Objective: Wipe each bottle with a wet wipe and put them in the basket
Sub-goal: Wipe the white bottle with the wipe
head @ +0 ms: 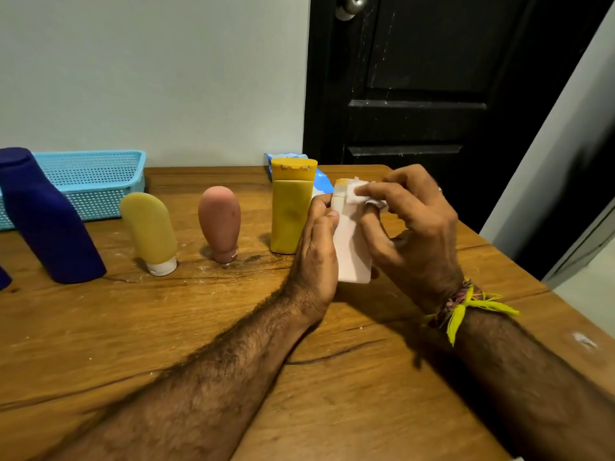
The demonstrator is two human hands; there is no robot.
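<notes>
Head view shows the left hand [316, 241] gripping a pale pink bottle [353, 251] above the wooden table [233, 327]. The right hand [416, 224] pinches a white wet wipe [361, 194] against its cap. The blue basket [96, 181] stands far left.

Scuffed wooden table [199, 327], perforated plastic basket [100, 174]

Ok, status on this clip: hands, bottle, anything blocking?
Left hand grips white plastic bottle. Right hand presses white wet wipe on its cap. Blue mesh basket unobstructed.
</notes>
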